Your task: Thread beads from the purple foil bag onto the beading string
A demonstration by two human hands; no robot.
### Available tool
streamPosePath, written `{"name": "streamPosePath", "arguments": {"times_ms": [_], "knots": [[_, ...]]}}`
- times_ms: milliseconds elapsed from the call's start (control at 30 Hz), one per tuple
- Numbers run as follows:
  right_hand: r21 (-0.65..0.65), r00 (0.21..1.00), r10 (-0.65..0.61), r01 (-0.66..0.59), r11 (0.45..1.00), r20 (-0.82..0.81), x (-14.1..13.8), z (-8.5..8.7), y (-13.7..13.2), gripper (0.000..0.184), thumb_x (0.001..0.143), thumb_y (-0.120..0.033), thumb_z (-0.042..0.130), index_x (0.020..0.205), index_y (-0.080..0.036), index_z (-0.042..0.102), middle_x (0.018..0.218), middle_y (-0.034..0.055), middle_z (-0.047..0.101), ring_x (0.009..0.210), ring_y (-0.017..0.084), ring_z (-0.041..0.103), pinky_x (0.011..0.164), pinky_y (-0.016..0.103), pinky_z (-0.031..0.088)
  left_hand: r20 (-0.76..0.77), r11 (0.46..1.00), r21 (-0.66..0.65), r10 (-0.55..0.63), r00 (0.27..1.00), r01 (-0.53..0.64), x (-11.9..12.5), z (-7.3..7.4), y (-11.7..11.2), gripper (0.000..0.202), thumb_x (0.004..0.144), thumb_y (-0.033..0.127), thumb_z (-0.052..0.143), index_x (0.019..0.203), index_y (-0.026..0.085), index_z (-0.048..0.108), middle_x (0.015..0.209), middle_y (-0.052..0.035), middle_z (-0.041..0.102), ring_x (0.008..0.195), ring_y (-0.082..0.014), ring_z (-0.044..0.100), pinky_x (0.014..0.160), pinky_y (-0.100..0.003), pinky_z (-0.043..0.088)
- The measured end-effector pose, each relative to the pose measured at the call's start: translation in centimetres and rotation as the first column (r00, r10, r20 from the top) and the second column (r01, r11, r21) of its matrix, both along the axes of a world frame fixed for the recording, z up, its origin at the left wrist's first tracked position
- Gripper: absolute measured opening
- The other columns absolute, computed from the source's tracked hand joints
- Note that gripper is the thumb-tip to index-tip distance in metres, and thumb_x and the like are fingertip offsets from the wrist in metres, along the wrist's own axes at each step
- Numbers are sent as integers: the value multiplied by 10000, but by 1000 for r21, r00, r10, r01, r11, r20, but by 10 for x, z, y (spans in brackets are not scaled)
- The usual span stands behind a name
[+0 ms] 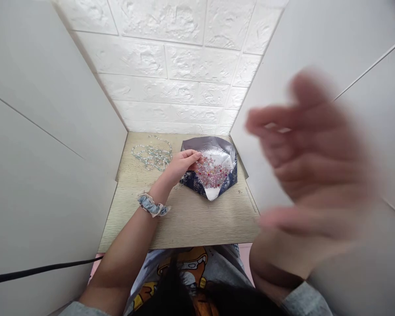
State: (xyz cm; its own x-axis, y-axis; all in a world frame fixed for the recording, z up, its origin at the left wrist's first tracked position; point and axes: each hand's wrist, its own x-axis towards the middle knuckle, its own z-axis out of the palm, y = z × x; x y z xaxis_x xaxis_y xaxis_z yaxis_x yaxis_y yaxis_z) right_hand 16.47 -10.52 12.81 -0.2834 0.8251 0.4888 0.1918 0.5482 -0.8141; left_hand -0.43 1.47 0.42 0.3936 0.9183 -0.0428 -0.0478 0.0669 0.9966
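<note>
My left hand [183,166] reaches over the left side of an opened packet [192,144] with a silvery lining and a dark blue patterned outside. Its thumb and fingers are closed in a pinch beside many small pink, red and clear beads [213,175] lying in the packet. Whatever is between those fingertips is too small to make out. My right hand [316,162] is raised close to the camera at the right, far from the tabletop. Motion smears its half-curled fingers, so I cannot tell whether they hold anything.
Strings of pale green and white beads [153,154] lie in a tangle at the table's back left. The small wooden table [184,226] stands between white side panels [52,131] and a white brick-pattern wall [184,61]. A black cable [42,268] crosses at lower left.
</note>
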Motion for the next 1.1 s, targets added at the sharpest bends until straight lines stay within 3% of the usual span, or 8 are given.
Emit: {"name": "streamPosePath", "arguments": {"times_ms": [100,200,300,467,667,800,1100], "knots": [[-72,974,-76,94,993,212,4,-42,23,822,639,-295,683,1320,-340,226,1285,-19,405,1215,198,363,1041,365,313,9,1000,-20,-12,1000,12,-1,4,-2,288,691,428,576,683,142,543,668,12,518,535,-50,434,529,-178,371],[-120,849,-225,317,941,478,11,-89,46,727,668,-306,630,1306,-266,282,1303,50,390,1213,223,364,1023,405,309,22,999,-31,-21,1000,22,-1,5,-2,309,687,447,575,677,141,543,688,10,520,535,-45,430,540,-180,376],[-87,746,-280,411,907,604,17,-114,55,626,664,-291,616,1242,-226,386,1355,77,317,1249,232,306,1031,407,279,19,1000,-27,-14,1000,15,-1,3,-2,318,681,458,575,663,142,545,660,11,517,538,-50,432,546,-182,379],[-67,676,-276,435,898,683,22,-116,55,429,683,-285,595,1095,-186,530,1379,114,270,1248,241,304,1013,426,271,13,1000,-21,-3,1000,3,0,0,0,321,676,460,575,663,141,547,667,5,529,548,-53,441,566,-189,394],[-90,596,-220,446,890,773,14,-116,61,174,756,-172,476,844,-213,620,1166,71,513,1124,240,437,951,654,28,14,1000,-19,1,1000,0,-1,-4,2,332,671,467,578,682,138,545,706,-6,542,556,-55,451,573,-198,413],[-120,593,-191,444,888,782,9,-118,65,188,739,-135,462,796,-215,622,1010,34,585,1002,203,503,924,671,-30,50,999,-33,18,999,-16,1,-3,0,318,670,455,581,679,142,530,694,8,524,546,-50,442,549,-191,409],[-97,633,-259,471,877,730,11,-128,72,204,752,-166,455,852,-200,629,1041,65,584,1006,219,510,989,590,120,123,996,0,87,989,-87,5,-11,4,250,706,406,553,711,161,501,646,28,497,472,-33,395,419,-169,284]]}}
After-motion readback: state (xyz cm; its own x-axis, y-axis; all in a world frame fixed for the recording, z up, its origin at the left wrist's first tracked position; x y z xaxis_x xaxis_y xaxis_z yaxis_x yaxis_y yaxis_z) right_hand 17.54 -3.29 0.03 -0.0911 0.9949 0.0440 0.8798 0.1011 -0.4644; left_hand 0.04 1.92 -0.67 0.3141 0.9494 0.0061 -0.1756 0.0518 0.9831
